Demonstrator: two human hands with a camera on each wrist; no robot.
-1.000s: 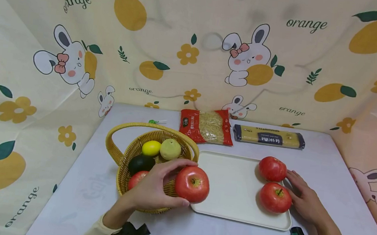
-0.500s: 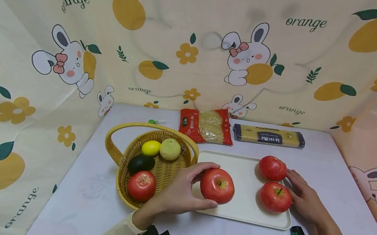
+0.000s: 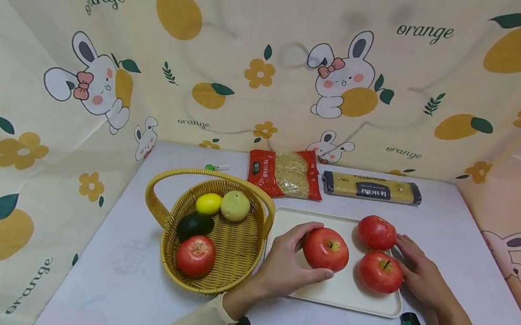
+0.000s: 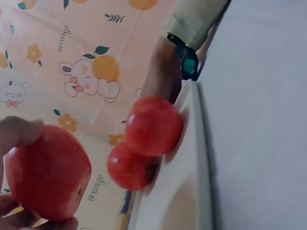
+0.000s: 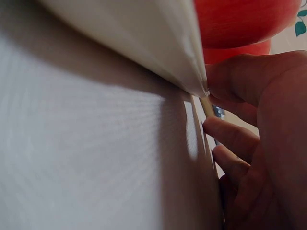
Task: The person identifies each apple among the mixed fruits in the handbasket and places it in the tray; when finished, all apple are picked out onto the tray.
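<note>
My left hand point(image 3: 283, 269) grips a red apple point(image 3: 326, 249) between thumb and fingers, above the middle of the cream tray point(image 3: 283, 219). The left wrist view shows this apple point(image 4: 50, 175) raised off the tray, fingers around its side. Two more red fruits lie at the tray's right end: an apple with a stem point(image 3: 379, 273) in front and a mottled red one point(image 3: 376, 233) behind. My right hand point(image 3: 425, 278) rests at the tray's right edge beside them, fingers loosely extended. In the right wrist view its thumb point(image 5: 235, 76) is right at the tray rim point(image 5: 194, 72).
A wicker basket point(image 3: 242, 266) with a raised handle stands left of the tray, holding a lemon point(image 3: 208, 204), a pale green round fruit point(image 3: 235, 206), an avocado point(image 3: 195, 226) and a red fruit point(image 3: 195, 256). Behind lie a red pasta bag point(image 3: 288, 174), a spaghetti pack point(image 3: 372, 188) and a small green item point(image 3: 212, 167).
My left hand has carried the apple rightward from over the basket's right side to over the tray. The right hand has stayed at the tray's edge.
</note>
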